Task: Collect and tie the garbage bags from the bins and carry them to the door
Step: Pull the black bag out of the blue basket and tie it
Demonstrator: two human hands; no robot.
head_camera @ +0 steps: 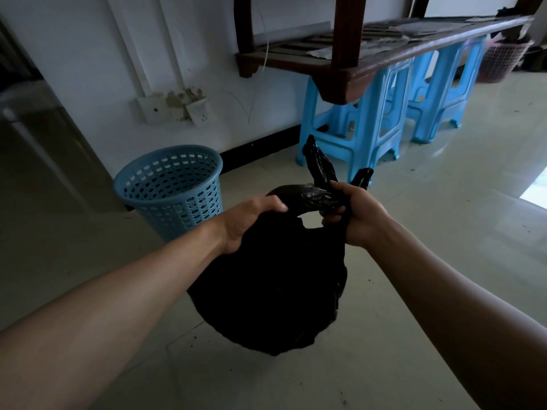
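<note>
Tying underway: the black bag [266,291] is hanging over the floor beside the unlined blue bin [168,190], with left hand [248,223] fingers gripping its top and right hand [358,217] fingers clenching the twisted ends (knot seemingly unfinished, carrying to the door not yet begun).

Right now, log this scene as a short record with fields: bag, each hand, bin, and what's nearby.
bag: black, full, neck twisted, two ends sticking up
left hand: grips the bag's top
right hand: grips the twisted neck
bin: blue, on the floor by the wall, left of the bag, no liner showing
nearby: blue stools under a wooden bench; pink basket far right
</note>
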